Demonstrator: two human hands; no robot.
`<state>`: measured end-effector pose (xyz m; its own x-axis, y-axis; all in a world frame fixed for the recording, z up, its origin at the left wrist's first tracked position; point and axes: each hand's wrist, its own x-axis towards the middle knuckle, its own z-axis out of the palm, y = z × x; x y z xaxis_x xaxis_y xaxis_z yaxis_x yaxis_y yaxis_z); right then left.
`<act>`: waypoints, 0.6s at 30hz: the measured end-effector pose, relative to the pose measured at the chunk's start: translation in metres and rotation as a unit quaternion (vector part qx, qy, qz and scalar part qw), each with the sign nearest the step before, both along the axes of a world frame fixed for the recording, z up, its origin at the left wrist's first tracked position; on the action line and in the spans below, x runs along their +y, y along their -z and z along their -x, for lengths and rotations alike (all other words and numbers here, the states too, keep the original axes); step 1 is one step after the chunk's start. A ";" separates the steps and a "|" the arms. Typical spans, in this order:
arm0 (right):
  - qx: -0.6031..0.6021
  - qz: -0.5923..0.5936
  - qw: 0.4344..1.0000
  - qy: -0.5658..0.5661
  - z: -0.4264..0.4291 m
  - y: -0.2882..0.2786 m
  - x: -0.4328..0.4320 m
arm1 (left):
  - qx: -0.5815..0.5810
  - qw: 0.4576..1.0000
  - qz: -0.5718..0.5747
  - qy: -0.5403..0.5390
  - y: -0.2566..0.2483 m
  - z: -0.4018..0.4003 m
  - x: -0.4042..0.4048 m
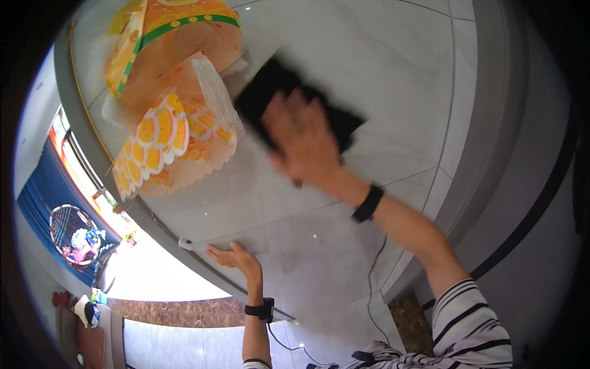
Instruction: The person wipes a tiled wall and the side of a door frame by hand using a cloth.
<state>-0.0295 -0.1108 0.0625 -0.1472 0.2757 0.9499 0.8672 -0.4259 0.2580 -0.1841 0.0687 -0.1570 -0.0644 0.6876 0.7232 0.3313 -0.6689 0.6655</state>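
Note:
A black cloth (272, 87) lies under my right hand (304, 143), pressed flat against a pale grey marble-look tiled surface (392, 69). Motion blurs both the hand and the cloth, and the fingers are spread over it. Lower down, my left hand (236, 260) holds nothing. Its fingers point left at the edge of the tiles, close to a small white fitting (185, 243); whether they touch the surface I cannot tell. Above and left of the cloth is an orange and yellow paper decoration (159, 131) with scalloped edges and a green band.
A dark cable (370, 286) runs along the right side, and another cord (288, 347) leaves the left wristband (259, 310). A grey frame (495, 92) borders the tiles on the right. Far left are a blue curtain (34, 198) and a hanging chair (69, 212) holding clothes.

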 end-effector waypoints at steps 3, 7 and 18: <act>-0.063 0.154 0.983 -0.076 0.025 0.096 0.044 | -0.051 0.995 0.021 0.079 -0.009 0.012 -0.012; 0.022 0.362 0.910 -0.203 -0.005 0.159 0.027 | -0.021 1.000 0.008 -0.003 -0.012 0.049 0.007; 0.144 -0.234 0.955 0.115 -0.088 0.122 -0.082 | -0.084 0.977 0.110 0.161 0.031 0.116 0.162</act>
<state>0.0586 -0.1924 -0.0596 0.1510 -0.1950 0.9691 0.7428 -0.6244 -0.2414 -0.3004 0.2304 -0.1885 0.0753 0.8298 0.5529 0.0011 -0.5546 0.8321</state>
